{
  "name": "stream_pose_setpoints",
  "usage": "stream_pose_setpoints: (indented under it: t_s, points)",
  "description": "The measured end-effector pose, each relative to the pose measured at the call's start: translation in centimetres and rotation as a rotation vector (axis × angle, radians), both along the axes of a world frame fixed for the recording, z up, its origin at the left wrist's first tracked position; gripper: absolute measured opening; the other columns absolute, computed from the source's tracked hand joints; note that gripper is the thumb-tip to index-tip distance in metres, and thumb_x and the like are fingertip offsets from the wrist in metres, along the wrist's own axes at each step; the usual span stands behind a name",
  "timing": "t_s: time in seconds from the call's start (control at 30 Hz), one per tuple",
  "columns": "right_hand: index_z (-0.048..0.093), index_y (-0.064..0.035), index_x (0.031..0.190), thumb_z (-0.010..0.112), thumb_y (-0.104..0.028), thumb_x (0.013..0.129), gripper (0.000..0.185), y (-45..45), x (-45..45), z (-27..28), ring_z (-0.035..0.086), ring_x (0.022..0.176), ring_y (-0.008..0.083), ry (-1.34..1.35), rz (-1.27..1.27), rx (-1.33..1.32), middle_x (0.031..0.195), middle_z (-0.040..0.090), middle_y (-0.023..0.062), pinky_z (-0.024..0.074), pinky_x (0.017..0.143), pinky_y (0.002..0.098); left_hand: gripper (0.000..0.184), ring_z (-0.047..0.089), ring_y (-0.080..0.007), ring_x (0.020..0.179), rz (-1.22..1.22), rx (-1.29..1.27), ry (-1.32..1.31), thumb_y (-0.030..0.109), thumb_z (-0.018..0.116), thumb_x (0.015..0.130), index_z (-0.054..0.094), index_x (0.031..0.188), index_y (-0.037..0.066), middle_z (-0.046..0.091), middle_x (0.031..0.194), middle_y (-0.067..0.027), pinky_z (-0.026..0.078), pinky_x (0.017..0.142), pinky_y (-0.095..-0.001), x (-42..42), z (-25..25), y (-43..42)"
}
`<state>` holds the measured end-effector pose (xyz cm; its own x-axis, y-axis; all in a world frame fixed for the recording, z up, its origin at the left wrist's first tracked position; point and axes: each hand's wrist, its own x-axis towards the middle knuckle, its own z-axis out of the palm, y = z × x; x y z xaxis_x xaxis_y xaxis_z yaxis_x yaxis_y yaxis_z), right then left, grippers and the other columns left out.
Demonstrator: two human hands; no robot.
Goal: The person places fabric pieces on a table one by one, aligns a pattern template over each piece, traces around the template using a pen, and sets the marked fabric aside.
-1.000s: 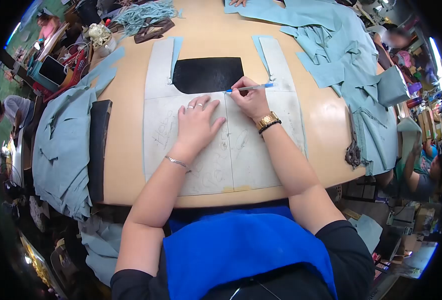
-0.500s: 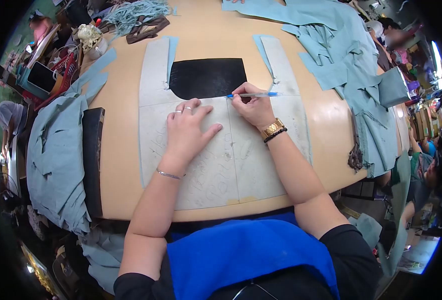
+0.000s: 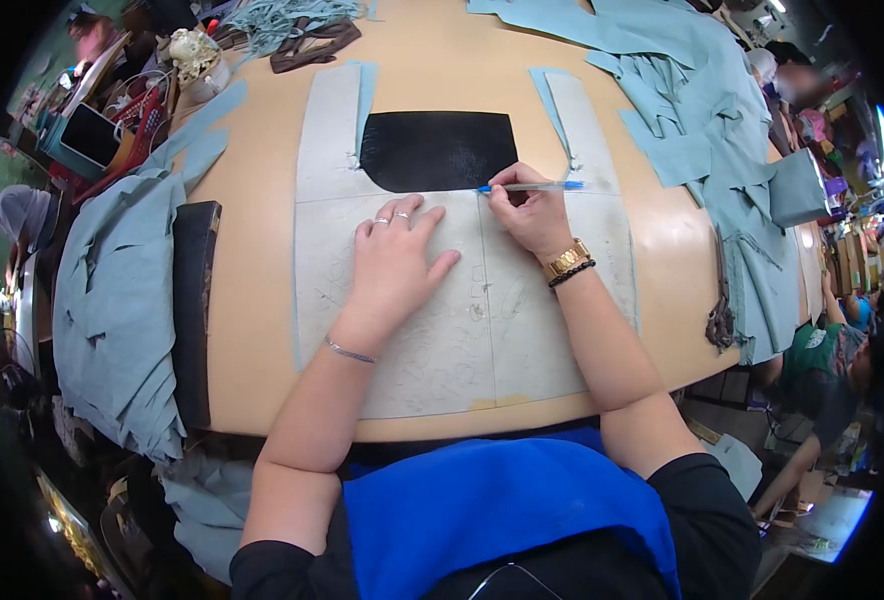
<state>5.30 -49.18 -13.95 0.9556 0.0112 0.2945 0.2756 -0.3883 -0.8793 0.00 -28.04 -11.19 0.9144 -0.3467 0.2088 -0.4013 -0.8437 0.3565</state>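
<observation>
My left hand [image 3: 399, 250] lies flat with spread fingers on a large pale pattern board [image 3: 412, 350], which has pencil lines and handwriting on it. Between the thumb and fingers of my right hand [image 3: 534, 215] is a blue-capped pen [image 3: 562, 186]. Its tip meets the lower edge of a black sheet [image 3: 442, 150], close to the board's centre line. That black sheet fills the U-shaped gap between the board's two upper arms. Light blue-green material [image 3: 367, 90] shows along the board's edges, underneath it.
A heap of blue-green material [image 3: 117, 310] lies at the left beside a dark bar [image 3: 194, 310]. More blue-green pieces [image 3: 677, 130] cover the right side of the table [image 3: 252, 330]. Scraps [image 3: 292, 25] and a white skull-like ornament [image 3: 194, 55] sit at the back left. Other people are farther off.
The whole view has shifted, so the board and both hands appear slightly further right. The pen is still held at the black sheet's edge, and my left hand stays flat on the board.
</observation>
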Motion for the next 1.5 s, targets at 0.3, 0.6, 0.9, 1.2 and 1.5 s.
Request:
stream_pose_setpoints:
  t_s: [0.3,0.6,0.9,1.2,1.5]
  points:
    - [0.065,-0.0006,0.093,0.065,-0.011,0.088,0.012,0.2,1.1,0.6,0.068,0.080,0.0102,0.153,-0.018,0.210,0.084,0.070,0.0067,0.0528,0.069,0.0236,0.117,0.014,-0.0355,0.145,0.274,0.068,0.161,0.073,0.073,0.059,0.033,0.144,0.003,0.021,0.154,-0.0228,0.016,0.107,-0.0690,0.7,0.2,1.8]
    - [0.065,-0.0022,0.095,0.064,-0.011,0.089,0.011,7.1,3.7,1.8,0.061,0.070,0.0047,0.119,0.202,0.394,0.079,0.067,0.0020,0.0481,0.058,0.0202,0.117,0.018,-0.0316,0.145,0.290,0.115,0.224,0.067,0.077,0.058,0.032,0.144,0.004,0.024,0.154,-0.0181,0.019,0.107,-0.0694,0.8,1.2,2.0]
    - [0.063,-0.0028,0.086,0.062,-0.008,0.087,0.005,-11.2,3.1,-0.9,0.061,0.068,0.0063,-0.075,-0.255,0.209,0.074,0.065,0.0013,0.0480,0.060,0.0218,0.112,0.019,-0.0289,0.145,0.291,0.111,0.248,0.060,0.079,0.060,0.031,0.145,0.004,0.024,0.154,-0.0147,0.018,0.108,-0.0687,0.7,1.9,1.5]
    - [0.063,-0.0024,0.082,0.067,-0.013,0.081,0.012,-12.1,2.4,-0.9,0.053,0.062,0.0036,-0.035,-0.255,0.022,0.069,0.061,-0.0013,0.0445,0.058,0.0209,0.114,0.015,-0.0295,0.146,0.285,0.138,0.273,0.064,0.077,0.061,0.029,0.146,0.003,0.021,0.155,-0.0151,0.017,0.109,-0.0687,0.8,2.0,1.4]
    - [0.064,-0.0020,0.081,0.067,-0.013,0.080,0.012,-12.1,2.5,-0.9,0.055,0.061,0.0040,-0.027,-0.254,-0.011,0.067,0.063,0.0001,0.0453,0.057,0.0210,0.111,0.017,-0.0288,0.146,0.291,0.145,0.278,0.058,0.079,0.064,0.029,0.146,0.003,0.021,0.156,-0.0153,0.017,0.110,-0.0661,0.6,2.4,1.2]
